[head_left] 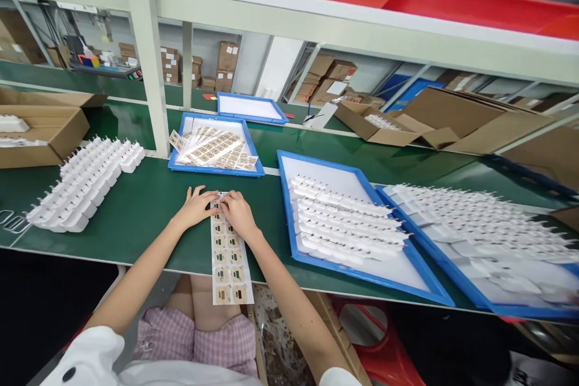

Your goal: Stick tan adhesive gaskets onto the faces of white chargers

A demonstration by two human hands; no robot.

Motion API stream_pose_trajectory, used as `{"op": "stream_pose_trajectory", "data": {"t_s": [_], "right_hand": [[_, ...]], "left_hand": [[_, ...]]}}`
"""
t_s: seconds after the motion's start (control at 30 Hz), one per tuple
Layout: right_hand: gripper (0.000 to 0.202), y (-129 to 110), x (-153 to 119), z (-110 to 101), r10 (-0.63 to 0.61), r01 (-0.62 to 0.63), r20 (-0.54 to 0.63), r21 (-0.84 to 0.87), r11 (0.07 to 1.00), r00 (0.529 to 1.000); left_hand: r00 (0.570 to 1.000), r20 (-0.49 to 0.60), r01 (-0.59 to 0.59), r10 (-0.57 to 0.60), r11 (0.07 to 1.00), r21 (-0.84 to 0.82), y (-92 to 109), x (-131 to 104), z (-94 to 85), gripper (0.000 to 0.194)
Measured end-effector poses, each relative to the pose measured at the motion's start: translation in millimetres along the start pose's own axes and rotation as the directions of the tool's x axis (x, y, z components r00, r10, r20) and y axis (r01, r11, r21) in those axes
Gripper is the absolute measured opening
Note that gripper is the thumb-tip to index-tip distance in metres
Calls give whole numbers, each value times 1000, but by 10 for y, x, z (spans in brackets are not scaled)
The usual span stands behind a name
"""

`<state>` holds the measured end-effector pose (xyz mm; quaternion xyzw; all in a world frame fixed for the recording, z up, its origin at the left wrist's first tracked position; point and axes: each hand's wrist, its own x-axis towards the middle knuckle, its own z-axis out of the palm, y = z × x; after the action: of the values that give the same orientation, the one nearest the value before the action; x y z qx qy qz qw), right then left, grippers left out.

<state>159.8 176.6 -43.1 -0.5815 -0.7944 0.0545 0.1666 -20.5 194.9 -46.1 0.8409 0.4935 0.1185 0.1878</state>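
A long white sticker sheet with two columns of tan die-cut stickers lies on the green table, its near end jutting past the front edge. At its upper left edge, my left hand holds the sheet with thumb and forefinger, the other fingers spread. My right hand is closed in a pinch on the sheet's upper end, over a sticker; the exact spot between the fingertips is hidden. Just beyond both hands, a blue-rimmed tray bears a pile of similar sticker sheets.
Rows of white plastic parts with thin pins stand at left, near an open carton. On the right, two blue-framed trays carry more such parts. A metal post rises behind the table; a shelf beam crosses above.
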Motion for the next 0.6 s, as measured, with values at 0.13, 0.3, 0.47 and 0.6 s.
{"op": "stream_pose_trajectory", "data": {"t_s": [0.13, 0.3, 0.47, 0.6], "right_hand": [[25, -40, 20, 17, 32, -32, -22, -9, 999, 999], [21, -100, -29, -12, 65, -62, -75, 40, 997, 995], [21, -74, -215, -171, 107, -74, -147, 211, 975, 983], [27, -11, -456, -209, 196, -102, -161, 461, 881, 967]], "left_hand": [[1000, 19, 2, -2, 1000, 4, 17, -14, -18, 49], [998, 68, -2, 2, 1000, -1, 14, -17, -47, 63], [996, 90, 0, 0, 1000, 3, -9, -22, -32, 67], [999, -6, 32, -32, 998, 62, -45, -51, -144, 73]]}}
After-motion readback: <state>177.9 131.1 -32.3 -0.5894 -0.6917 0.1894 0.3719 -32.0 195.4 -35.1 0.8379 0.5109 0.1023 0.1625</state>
